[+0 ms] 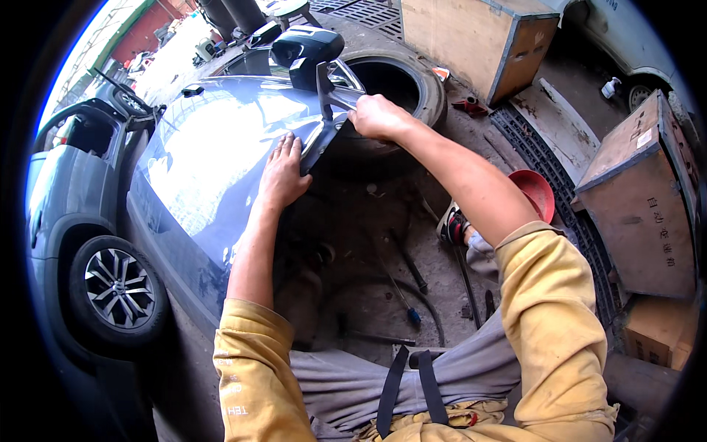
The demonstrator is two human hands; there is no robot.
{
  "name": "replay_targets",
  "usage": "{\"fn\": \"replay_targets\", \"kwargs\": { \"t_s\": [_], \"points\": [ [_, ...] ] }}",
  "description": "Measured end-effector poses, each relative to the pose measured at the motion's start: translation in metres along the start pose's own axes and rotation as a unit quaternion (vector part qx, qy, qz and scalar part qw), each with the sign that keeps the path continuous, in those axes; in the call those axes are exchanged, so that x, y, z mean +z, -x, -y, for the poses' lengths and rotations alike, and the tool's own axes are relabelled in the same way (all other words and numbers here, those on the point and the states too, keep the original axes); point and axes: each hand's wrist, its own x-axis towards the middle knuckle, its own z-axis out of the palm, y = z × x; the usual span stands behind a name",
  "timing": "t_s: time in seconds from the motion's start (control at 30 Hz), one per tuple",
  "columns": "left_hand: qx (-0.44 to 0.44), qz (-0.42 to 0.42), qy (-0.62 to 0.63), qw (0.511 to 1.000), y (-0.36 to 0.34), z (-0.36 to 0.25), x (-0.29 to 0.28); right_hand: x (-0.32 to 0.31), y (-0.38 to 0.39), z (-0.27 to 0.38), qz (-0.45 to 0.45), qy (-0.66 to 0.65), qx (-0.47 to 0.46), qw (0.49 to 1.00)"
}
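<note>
A glossy grey-blue car door (236,173) lies tilted in front of me, its far end by a large tyre (433,92). Flat on its surface, near the right edge, rests my left hand (283,173), fingers stretched out and thumb toward the edge. My right hand (377,118) is closed around the handle of a hammer (324,90). The hammer's head is over the door's far right edge, beside the door handle; whether it touches the metal I cannot tell. A dark side mirror (308,46) stands up from the door's far end.
Tools lie on the floor between my legs, among them a screwdriver (412,315) with a blue handle. A red bowl-shaped object (533,193) is by my right foot. Wooden crates (639,217) stand at the right. A grey car (70,184) is at the left.
</note>
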Motion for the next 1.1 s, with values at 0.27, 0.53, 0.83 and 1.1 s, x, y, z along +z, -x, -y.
{"fn": "replay_targets", "kwargs": {
  "t_s": [0.27, 0.53, 0.83, 1.1],
  "points": [
    [0.007, -0.001, -0.002, 1.0, -0.001, 0.002, 0.001, 0.033, 0.004, -0.005, -0.306, -0.168, -0.089, 0.933],
    [-0.012, 0.009, 0.002, 1.0, 0.007, 0.008, -0.002, -0.015, 0.006, 0.023, -0.124, -0.113, -0.017, 0.986],
    [-0.014, 0.007, -0.002, 1.0, 0.008, 0.009, 0.0, -0.036, -0.002, 0.03, -0.051, -0.111, 0.034, 0.992],
    [-0.002, 0.002, 0.006, 1.0, -0.004, -0.006, 0.0, -0.005, -0.015, -0.008, -0.051, -0.047, -0.023, 0.997]
  ]
}}
